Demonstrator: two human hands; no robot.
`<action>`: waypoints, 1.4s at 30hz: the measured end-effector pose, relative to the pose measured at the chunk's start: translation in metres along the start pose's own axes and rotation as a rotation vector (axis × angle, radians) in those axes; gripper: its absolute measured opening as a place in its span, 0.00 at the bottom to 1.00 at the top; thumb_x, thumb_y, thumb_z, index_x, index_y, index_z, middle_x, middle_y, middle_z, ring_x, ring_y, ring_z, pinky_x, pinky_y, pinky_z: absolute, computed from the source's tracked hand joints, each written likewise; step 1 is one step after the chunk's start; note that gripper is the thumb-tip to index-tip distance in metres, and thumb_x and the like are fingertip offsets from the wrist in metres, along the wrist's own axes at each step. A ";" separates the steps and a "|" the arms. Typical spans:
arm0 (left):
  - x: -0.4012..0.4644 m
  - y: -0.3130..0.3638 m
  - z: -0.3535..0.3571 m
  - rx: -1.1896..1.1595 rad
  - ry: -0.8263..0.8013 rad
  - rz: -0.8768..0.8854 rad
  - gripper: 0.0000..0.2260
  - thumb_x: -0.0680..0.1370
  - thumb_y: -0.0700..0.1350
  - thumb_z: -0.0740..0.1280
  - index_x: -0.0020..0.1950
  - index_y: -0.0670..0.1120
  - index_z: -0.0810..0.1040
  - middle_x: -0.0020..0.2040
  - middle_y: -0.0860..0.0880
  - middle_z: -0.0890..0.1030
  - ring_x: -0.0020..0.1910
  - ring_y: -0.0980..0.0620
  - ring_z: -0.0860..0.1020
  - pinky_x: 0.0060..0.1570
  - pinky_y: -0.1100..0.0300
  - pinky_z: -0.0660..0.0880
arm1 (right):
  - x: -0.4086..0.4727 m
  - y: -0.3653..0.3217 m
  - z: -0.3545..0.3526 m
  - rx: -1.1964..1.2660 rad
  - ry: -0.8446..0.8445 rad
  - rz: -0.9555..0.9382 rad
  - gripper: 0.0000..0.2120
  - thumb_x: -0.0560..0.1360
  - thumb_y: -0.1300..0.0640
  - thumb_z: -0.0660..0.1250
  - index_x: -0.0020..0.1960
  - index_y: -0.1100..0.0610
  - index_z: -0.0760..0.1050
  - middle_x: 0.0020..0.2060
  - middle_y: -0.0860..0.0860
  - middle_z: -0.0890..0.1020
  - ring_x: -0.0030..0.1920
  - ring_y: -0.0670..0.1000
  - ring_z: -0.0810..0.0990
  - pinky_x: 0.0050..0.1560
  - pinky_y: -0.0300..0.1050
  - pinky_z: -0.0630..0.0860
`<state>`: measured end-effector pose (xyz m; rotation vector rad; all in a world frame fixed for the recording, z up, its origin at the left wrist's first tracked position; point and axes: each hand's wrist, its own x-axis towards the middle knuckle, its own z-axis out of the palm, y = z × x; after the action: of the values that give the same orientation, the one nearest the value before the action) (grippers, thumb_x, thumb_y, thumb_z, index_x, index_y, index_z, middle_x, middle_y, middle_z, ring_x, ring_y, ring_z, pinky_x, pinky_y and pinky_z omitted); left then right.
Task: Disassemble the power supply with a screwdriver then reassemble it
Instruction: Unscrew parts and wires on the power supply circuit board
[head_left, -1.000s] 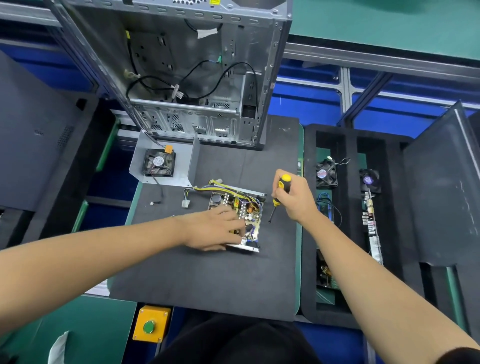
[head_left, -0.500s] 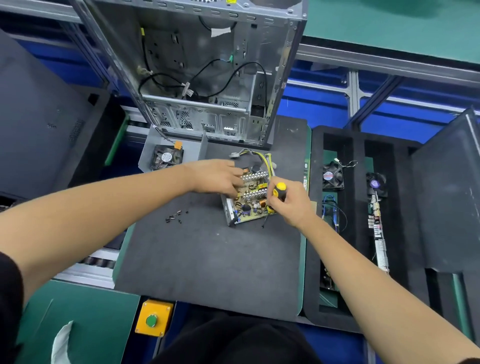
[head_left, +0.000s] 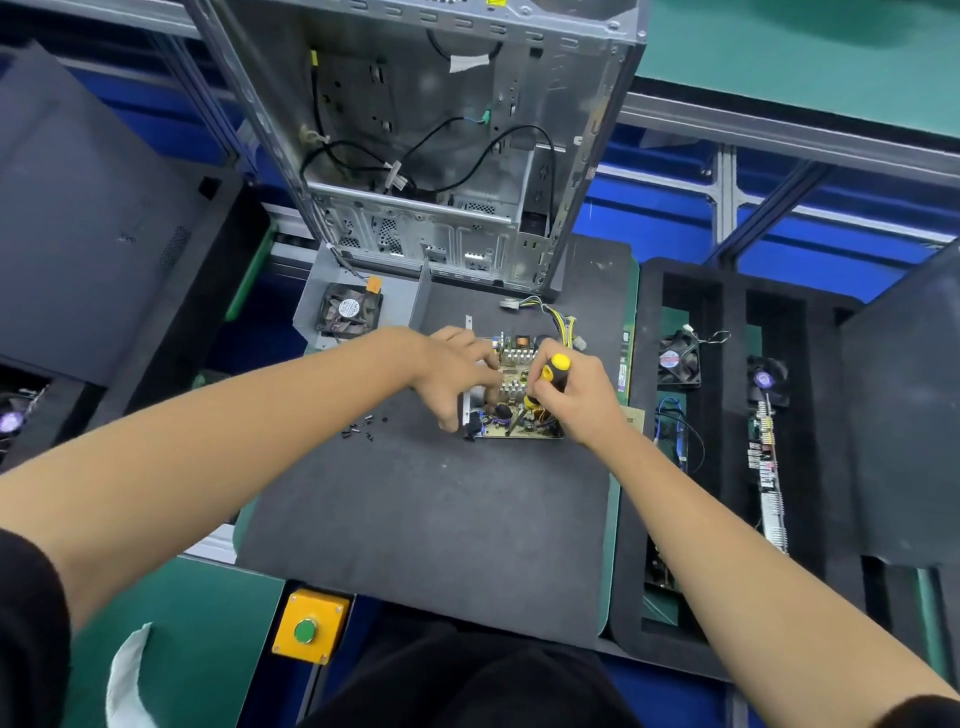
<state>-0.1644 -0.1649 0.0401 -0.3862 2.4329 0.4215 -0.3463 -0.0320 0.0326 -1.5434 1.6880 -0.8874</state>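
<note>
The opened power supply (head_left: 511, 395) lies on the dark mat (head_left: 431, 519), its circuit board bare, with yellow and black wires (head_left: 558, 317) trailing away at the far end. My left hand (head_left: 457, 374) grips the board's left side, fingers curled over its edge. My right hand (head_left: 576, 397) grips a yellow-and-black screwdriver (head_left: 545, 379), held upright with its tip down on the near part of the board. The supply's grey cover with its fan (head_left: 349, 310) lies at the mat's far left. Several small black screws (head_left: 361, 428) sit loose on the mat to the left.
An open computer case (head_left: 431, 140) stands at the back of the mat. A black foam tray (head_left: 727, 441) on the right holds fans and circuit boards. Dark panels lean at far left and far right. A yellow box with a green button (head_left: 310, 626) sits at the near edge.
The power supply has been turned and shifted farther from me on the mat. My right hand has brought the screwdriver from beside it onto the board, and my left hand moved to its left edge.
</note>
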 end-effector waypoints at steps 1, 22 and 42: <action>-0.003 0.005 0.008 -0.055 0.015 -0.028 0.23 0.69 0.60 0.74 0.62 0.58 0.73 0.72 0.52 0.63 0.72 0.47 0.58 0.76 0.48 0.53 | 0.000 0.000 0.001 0.000 -0.001 0.001 0.04 0.67 0.51 0.60 0.38 0.44 0.73 0.31 0.49 0.77 0.32 0.53 0.72 0.37 0.47 0.70; 0.018 0.061 0.014 0.065 0.081 -0.530 0.06 0.78 0.46 0.69 0.54 0.49 0.78 0.52 0.47 0.78 0.73 0.43 0.60 0.76 0.30 0.42 | 0.001 0.007 0.003 -0.052 0.006 0.058 0.05 0.66 0.49 0.59 0.40 0.45 0.73 0.33 0.48 0.81 0.37 0.54 0.78 0.43 0.52 0.77; 0.013 0.035 0.013 -0.191 0.235 -0.218 0.19 0.79 0.54 0.68 0.53 0.45 0.60 0.39 0.48 0.73 0.57 0.44 0.67 0.74 0.39 0.54 | 0.004 0.010 -0.003 -0.020 0.013 0.012 0.04 0.66 0.52 0.58 0.38 0.47 0.72 0.33 0.45 0.81 0.37 0.55 0.78 0.43 0.59 0.78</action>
<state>-0.1800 -0.1298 0.0294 -0.8159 2.5458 0.5398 -0.3548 -0.0347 0.0254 -1.5418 1.7186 -0.8789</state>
